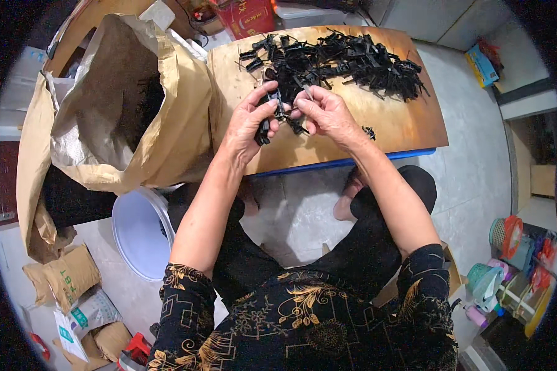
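left fingers [260, 94] holding black parts [263, 132], right fingers [323, 99] pinching thin piece [307, 91], wooden board [396, 123], brown sack [184, 105], tiled floor [470, 154]

Red box [247, 17] – back, blue packet [481, 65] – right

The head view looks out from the wearer's head, through the left of two fisheye cameras worn side by side, facing forward and steeply down. Nearest to it is the shirt [315, 318], across the lower edge; the forearms run up from there to the left hand [249, 120] and right hand [330, 115], above centre. The table [303, 148] lies beyond the lap, the bag [182, 117] at upper left, and the floor [470, 173] farther below. Straight edges bow toward the round rim, which darkens into black corners.
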The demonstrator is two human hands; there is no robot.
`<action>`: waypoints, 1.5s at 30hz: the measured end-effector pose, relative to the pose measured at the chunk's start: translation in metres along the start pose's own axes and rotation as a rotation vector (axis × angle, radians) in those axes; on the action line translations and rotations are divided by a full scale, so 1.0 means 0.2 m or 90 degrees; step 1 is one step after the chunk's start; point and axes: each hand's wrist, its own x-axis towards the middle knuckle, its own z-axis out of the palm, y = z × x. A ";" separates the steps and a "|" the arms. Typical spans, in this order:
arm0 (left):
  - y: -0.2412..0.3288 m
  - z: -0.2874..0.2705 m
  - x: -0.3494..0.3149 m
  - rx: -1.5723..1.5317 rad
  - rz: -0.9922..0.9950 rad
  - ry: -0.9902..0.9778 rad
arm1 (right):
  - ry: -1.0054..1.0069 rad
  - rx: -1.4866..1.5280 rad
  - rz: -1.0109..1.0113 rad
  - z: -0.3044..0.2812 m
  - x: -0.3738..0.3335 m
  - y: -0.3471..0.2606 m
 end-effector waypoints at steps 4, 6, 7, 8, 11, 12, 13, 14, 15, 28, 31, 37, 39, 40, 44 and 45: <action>-0.01 -0.01 -0.03 -0.007 -0.063 -0.113 | -0.057 0.040 0.019 -0.04 -0.02 -0.01; -0.02 0.03 -0.06 -0.026 -0.090 -0.169 | -0.093 0.042 0.034 -0.04 -0.03 0.00; -0.02 0.04 -0.06 -0.034 -0.109 -0.205 | -0.132 0.044 0.050 -0.04 -0.03 0.01; -0.03 0.05 -0.07 -0.034 -0.111 -0.201 | -0.156 0.042 0.098 -0.03 -0.05 -0.04; -0.02 0.06 -0.09 -0.042 -0.095 -0.194 | -0.183 0.044 0.115 -0.03 -0.06 -0.06; -0.02 0.07 -0.09 -0.042 -0.096 -0.195 | -0.182 0.044 0.115 -0.03 -0.06 -0.06; -0.03 0.08 -0.08 -0.037 -0.074 -0.174 | -0.152 0.014 0.093 -0.04 -0.06 -0.05; -0.03 0.08 -0.08 -0.031 -0.053 -0.151 | -0.123 -0.016 0.072 -0.04 -0.05 -0.05; -0.03 0.08 -0.07 -0.032 -0.053 -0.150 | -0.123 -0.015 0.073 -0.04 -0.05 -0.04; -0.06 0.08 -0.04 0.266 0.061 0.020 | 0.011 0.070 0.124 0.05 -0.04 0.00; -0.06 0.10 -0.03 0.256 0.060 0.035 | -0.001 0.092 0.131 0.07 -0.06 -0.02; -0.07 0.11 -0.01 0.271 0.053 0.039 | 0.004 0.107 0.150 0.09 -0.05 -0.04; -0.07 0.11 0.00 0.268 0.053 0.039 | 0.008 0.104 0.161 0.10 -0.04 -0.04; -0.07 0.10 0.00 0.266 0.055 0.039 | 0.011 0.100 0.172 0.10 -0.04 -0.04; -0.08 0.10 0.02 0.265 0.056 0.047 | 0.019 0.120 0.156 0.11 -0.02 -0.02; -0.08 0.10 0.02 0.279 0.061 0.052 | 0.020 0.138 0.156 0.11 -0.02 -0.01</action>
